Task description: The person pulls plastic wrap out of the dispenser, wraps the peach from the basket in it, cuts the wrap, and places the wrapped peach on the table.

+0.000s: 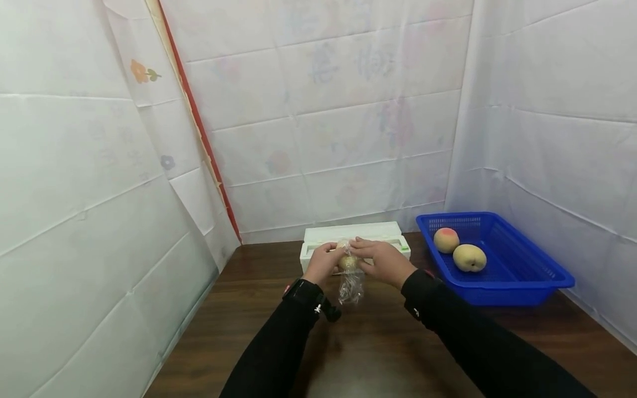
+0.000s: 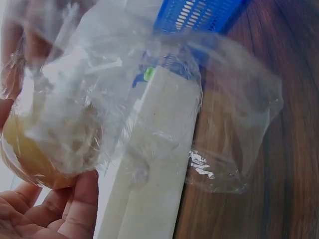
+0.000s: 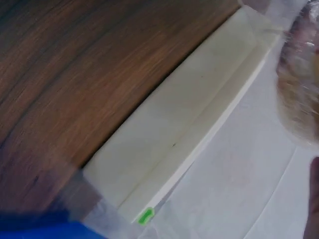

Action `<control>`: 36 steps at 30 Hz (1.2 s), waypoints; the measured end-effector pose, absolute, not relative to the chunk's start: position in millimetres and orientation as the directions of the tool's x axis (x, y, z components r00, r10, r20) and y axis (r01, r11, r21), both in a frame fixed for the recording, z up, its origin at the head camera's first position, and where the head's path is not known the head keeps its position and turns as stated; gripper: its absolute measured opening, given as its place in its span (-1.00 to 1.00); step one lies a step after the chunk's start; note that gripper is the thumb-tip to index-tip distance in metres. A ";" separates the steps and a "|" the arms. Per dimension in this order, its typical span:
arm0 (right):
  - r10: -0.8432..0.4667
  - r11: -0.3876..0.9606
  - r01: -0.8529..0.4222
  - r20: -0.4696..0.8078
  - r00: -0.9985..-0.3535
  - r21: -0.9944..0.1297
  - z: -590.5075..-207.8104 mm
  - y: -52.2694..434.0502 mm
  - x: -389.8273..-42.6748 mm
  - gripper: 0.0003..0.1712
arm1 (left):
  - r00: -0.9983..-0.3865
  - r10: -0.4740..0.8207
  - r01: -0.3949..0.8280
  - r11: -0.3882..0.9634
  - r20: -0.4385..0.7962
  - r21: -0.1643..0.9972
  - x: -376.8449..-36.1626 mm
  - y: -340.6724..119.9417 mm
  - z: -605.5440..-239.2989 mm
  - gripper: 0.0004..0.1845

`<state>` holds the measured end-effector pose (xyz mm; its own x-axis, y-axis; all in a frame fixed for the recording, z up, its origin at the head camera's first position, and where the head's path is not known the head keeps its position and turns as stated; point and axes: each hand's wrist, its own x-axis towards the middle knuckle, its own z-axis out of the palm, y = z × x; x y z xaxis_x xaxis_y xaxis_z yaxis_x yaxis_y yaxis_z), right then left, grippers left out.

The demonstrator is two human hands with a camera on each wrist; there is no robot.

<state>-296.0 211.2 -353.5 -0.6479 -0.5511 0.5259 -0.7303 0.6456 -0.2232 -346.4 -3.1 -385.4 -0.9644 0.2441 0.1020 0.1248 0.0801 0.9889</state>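
Note:
Between both hands, above the table, is a yellowish round fruit [image 1: 348, 263] in clear plastic film [image 1: 351, 286], whose loose end hangs below it. My left hand [image 1: 322, 264] holds the fruit from the left; its curled fingers and thumb touch the underside in the left wrist view, where the film [image 2: 234, 114] spreads out wide. From the right, my right hand [image 1: 382, 262] grips the film at the top and side of the fruit with bent fingers. Behind the hands is a long white box [image 1: 353, 229] with a green piece [image 1: 405, 247] at its right end.
On the right, a blue plastic basket [image 1: 517, 257] holds a peach with a red blush [image 1: 446, 240] and a pale yellow peach [image 1: 470, 258]. White sheeting [image 1: 338, 121] walls the brown wooden table [image 1: 239, 309] at the back and both sides.

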 end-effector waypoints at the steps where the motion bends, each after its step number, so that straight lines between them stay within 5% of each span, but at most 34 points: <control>1: -0.513 0.635 -0.705 0.511 -0.690 -0.315 -352.7 211.4 -295.6 -0.54 | -0.964 0.246 0.125 0.084 0.101 0.989 -347.4 -4.3 -385.1 -0.48; 5: -0.274 0.465 -0.520 0.442 -0.854 -0.716 -352.1 214.2 -298.7 -0.49 | -0.956 0.268 0.142 0.083 0.116 0.986 -352.1 -6.8 -386.1 -0.48; 9: -0.211 0.294 -0.333 0.279 -0.937 -0.896 -354.2 216.4 -305.7 -0.27 | -0.937 0.323 0.168 0.076 0.135 0.983 -355.0 -5.4 -387.9 -0.48; 17: -0.311 0.302 -0.247 0.149 -0.939 -0.921 -364.8 214.2 -309.1 -0.25 | -0.894 0.440 0.079 -0.017 0.078 0.997 -351.4 -0.9 -386.5 -0.37; 29: -0.306 0.227 -0.195 0.120 -0.944 -0.954 -360.4 213.7 -308.6 -0.21 | -0.866 0.433 0.337 0.134 0.251 0.932 -338.2 3.0 -375.5 -0.44; 36: -0.290 0.212 -0.203 0.137 -0.947 -0.956 -358.5 212.6 -308.3 -0.29 | -0.865 0.415 0.372 0.158 0.280 0.915 -334.1 4.7 -371.6 -0.51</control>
